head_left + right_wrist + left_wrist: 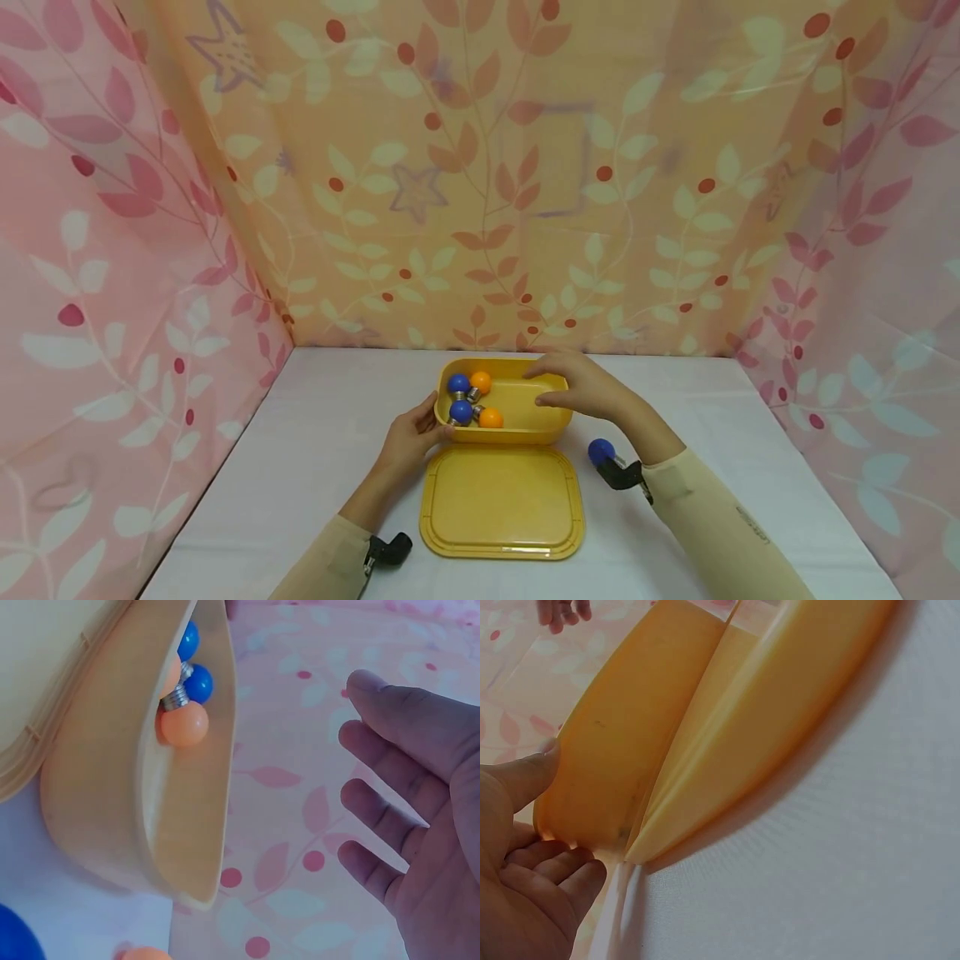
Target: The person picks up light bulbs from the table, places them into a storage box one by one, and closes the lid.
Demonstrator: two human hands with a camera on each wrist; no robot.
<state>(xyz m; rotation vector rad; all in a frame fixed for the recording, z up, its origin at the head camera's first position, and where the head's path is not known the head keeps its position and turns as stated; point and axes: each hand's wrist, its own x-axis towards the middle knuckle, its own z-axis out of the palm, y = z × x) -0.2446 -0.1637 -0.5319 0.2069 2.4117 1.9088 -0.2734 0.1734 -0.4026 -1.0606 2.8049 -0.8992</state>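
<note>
A yellow plastic box (pixel 517 435) stands on the table, with blue and orange toy light bulbs at its left end, among them a blue bulb (pixel 461 412) and an orange bulb (pixel 481 382). My left hand (pixel 412 433) grips the box's left end, thumb near the front corner and fingers along the side. Over the right part of the box hovers my right hand (pixel 581 385), its fingers spread and holding nothing. Seen from the right wrist, that hand (pixel 420 795) is apart from the box wall, with orange and blue bulbs (pixel 184 724) inside the box.
Directly in front of the box lies its yellow lid (pixel 502 500). A loose blue bulb (pixel 601 452) is on the table beside the right wrist. An orange bulb (pixel 147 954) shows at the right wrist view's lower edge. Patterned cloth (pixel 480 250) walls the table's back and sides.
</note>
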